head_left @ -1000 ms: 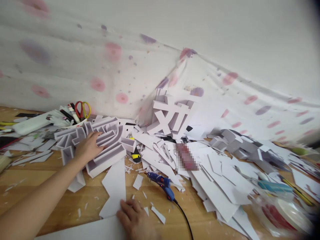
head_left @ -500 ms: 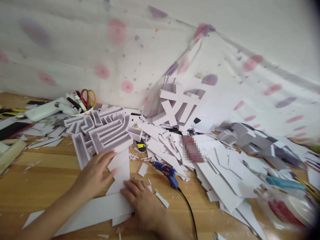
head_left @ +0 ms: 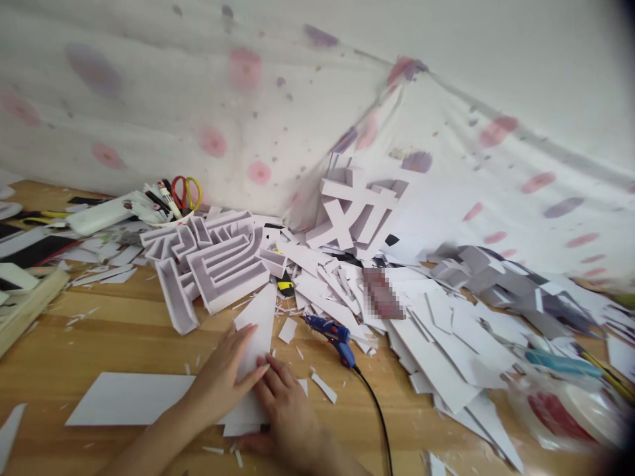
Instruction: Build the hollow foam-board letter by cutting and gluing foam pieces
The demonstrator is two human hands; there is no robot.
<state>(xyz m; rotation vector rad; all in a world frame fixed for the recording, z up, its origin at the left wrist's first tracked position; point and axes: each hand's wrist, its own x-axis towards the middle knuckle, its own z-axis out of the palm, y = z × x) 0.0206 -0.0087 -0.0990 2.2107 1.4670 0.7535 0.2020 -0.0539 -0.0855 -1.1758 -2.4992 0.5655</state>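
White board (head_left: 264,316) lies beneath left hand (head_left: 225,370) and right hand (head_left: 292,406) — both hands unclenched, palms down, thumbs splayed.

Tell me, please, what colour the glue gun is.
The glue gun is mostly blue; see the head view.

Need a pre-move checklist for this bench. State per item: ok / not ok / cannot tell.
1. Left hand and right hand on the flat, angular white board piece: ok, both touch it.
2. Blue plastic glue gun with black cord apart from both hands: ok, it lies on the brown wooden table.
3. Glue gun tip cool: cannot tell, heat does not show.
4. No loose bits near the right hand: not ok, small white offcuts lie beside it.
5. Hollow white board assembly with upright walls apart from both hands: ok, it sits beyond them.
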